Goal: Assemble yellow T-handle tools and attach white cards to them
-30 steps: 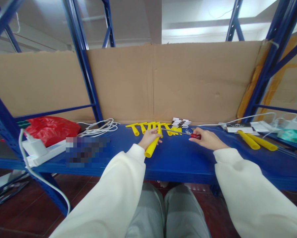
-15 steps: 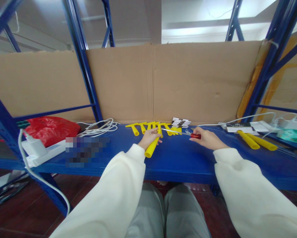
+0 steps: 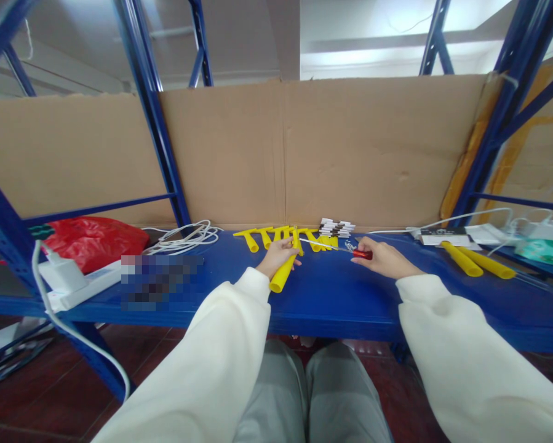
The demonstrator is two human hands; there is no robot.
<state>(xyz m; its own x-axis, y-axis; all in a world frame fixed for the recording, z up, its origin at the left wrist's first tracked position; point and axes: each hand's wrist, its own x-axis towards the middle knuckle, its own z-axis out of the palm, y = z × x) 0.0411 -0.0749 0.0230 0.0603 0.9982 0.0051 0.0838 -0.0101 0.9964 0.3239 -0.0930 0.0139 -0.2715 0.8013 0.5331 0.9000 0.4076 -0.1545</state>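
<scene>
My left hand (image 3: 278, 257) is closed round a yellow tube-handled piece (image 3: 282, 275), its thick round end pointing down toward me. In my right hand (image 3: 383, 259) is the red handle of a screwdriver (image 3: 363, 254); its long metal shaft points left, and the tip is at the upper part of the yellow piece. Whether the tip touches a screw is too small to tell. Behind my hands, several yellow T-shaped pieces (image 3: 249, 240) lie in a row on the blue shelf (image 3: 336, 301). A stack of small white and black items (image 3: 336, 227) sits beside them, near some tiny screws (image 3: 350, 245).
At the left are a red plastic bag (image 3: 96, 241), a white power strip (image 3: 89, 289) and coiled white cable (image 3: 188, 239). Two yellow tubes (image 3: 463, 259) lie at the right near a green-white packet (image 3: 544, 251). Cardboard (image 3: 350, 154) stands along the back.
The screwdriver and my right hand have shifted very slightly to the left. My left hand and the yellow piece look nearly the same.
</scene>
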